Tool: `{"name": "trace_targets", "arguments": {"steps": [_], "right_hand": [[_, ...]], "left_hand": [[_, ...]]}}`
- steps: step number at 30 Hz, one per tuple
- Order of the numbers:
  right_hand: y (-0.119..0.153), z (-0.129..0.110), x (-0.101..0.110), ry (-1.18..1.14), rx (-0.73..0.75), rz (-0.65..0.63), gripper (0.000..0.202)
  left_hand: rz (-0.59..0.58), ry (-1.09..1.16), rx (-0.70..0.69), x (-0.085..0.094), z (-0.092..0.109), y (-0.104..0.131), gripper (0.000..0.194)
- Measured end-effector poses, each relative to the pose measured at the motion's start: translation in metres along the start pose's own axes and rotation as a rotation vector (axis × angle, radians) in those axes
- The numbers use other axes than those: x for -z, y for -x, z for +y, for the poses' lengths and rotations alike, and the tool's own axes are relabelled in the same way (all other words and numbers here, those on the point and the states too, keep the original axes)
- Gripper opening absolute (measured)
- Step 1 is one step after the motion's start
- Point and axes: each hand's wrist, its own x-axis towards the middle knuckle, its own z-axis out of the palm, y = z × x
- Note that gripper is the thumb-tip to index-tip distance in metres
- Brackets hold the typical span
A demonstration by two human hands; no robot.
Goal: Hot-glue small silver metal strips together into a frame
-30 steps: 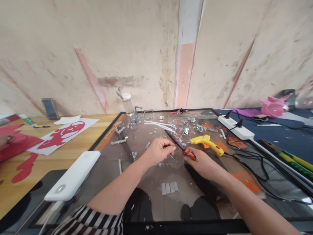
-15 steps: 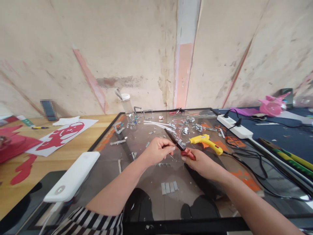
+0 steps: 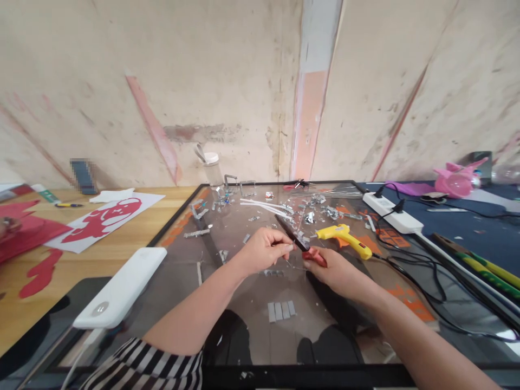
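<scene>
My left hand (image 3: 264,249) is closed in a pinch over the glass tabletop, fingertips on a thin wire (image 3: 290,264) that trails below them to the right. Wrapped in my right hand (image 3: 339,272) are long-nose pliers (image 3: 297,238) with dark jaws and red handles. Their jaws point up and to the left, right beside my left fingertips; whether they grip the wire cannot be made out. Below the hands, several flat grey strips (image 3: 281,311) lie side by side. A small row of grey pieces (image 3: 271,273) sits just under my left hand, partly hidden.
A yellow glue gun (image 3: 343,238) lies right of the pliers, its cord running to a white power strip (image 3: 392,212). Silver scraps (image 3: 311,216) and white sticks (image 3: 266,205) lie farther back. A white power bank (image 3: 122,290) is at left; a lidded jar (image 3: 212,169) stands by the wall.
The view has shifted slightly. Both hands keep nearly the same place and grip, while the wire's loose part now bends farther right, toward my right hand.
</scene>
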Motion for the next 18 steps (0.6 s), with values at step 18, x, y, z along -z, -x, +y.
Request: {"name": "trace_targets", "arguments": {"steps": [18], "right_hand": [[-0.004, 0.006, -0.001, 0.268, -0.059, 0.294, 0.008]], "left_hand": [[0.034, 0.112, 0.098, -0.008, -0.005, -0.003, 0.017]]}}
